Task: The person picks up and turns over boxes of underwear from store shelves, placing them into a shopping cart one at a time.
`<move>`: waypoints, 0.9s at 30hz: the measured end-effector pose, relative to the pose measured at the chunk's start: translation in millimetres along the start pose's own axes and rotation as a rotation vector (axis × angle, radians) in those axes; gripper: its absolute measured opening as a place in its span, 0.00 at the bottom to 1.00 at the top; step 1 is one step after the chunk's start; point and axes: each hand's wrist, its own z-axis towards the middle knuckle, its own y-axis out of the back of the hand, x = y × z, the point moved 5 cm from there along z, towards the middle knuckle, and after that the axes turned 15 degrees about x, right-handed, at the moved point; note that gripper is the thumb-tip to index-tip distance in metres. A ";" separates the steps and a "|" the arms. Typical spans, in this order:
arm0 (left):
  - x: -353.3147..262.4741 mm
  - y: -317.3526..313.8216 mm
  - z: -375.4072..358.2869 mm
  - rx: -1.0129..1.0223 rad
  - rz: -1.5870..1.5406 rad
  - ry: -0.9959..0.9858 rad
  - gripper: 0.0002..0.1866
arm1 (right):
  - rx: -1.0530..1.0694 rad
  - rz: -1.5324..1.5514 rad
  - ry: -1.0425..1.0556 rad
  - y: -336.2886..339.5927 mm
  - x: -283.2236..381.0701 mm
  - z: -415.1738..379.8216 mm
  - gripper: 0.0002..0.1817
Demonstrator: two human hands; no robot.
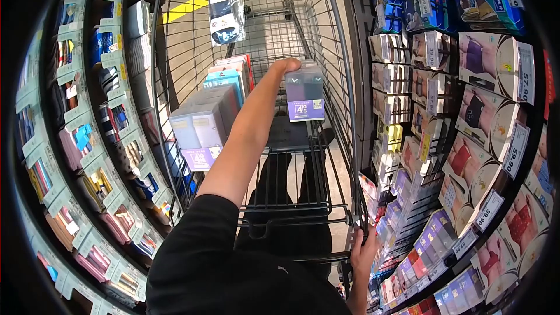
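Holding on, left hand [288,66]: we clasp the box [305,94] at its top, inside the cart [297,206].
Box: looks light, stiff, slippery plastic; we'd pinch its sides.
Right hand [363,252]: at the handle [326,258]; whether it grips, we can't tell.
Around: packs [195,122] left, bag [226,14] beyond; our forearm [248,134] and the wire wall [332,41] crowd it.

Head-worn view, facing forward-down, close above cart [335,81]
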 end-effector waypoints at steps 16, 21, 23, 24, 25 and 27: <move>100.0 -56.7 35.5 -0.236 -1.202 -0.144 0.33 | 0.030 0.036 -0.092 3.1 16.6 1.3 0.12; 105.9 -110.2 13.3 -0.183 -1.198 -0.164 0.35 | -0.021 -0.148 -0.030 5.9 26.1 -1.9 0.12; 93.3 -120.2 -11.8 -0.242 -1.301 -0.347 0.36 | -0.033 -0.140 -0.003 6.6 25.0 -4.2 0.11; 102.0 -121.6 1.9 -0.248 -1.296 -0.367 0.36 | -0.034 -0.130 0.012 5.6 21.2 -4.7 0.11; 125.4 -125.3 36.3 -0.269 -1.303 -0.363 0.35 | -0.042 -0.110 0.016 3.0 3.5 -3.0 0.10; 140.7 -120.8 53.2 -0.335 -1.229 -0.333 0.36 | -0.046 -0.127 0.076 3.2 -8.0 -1.3 0.11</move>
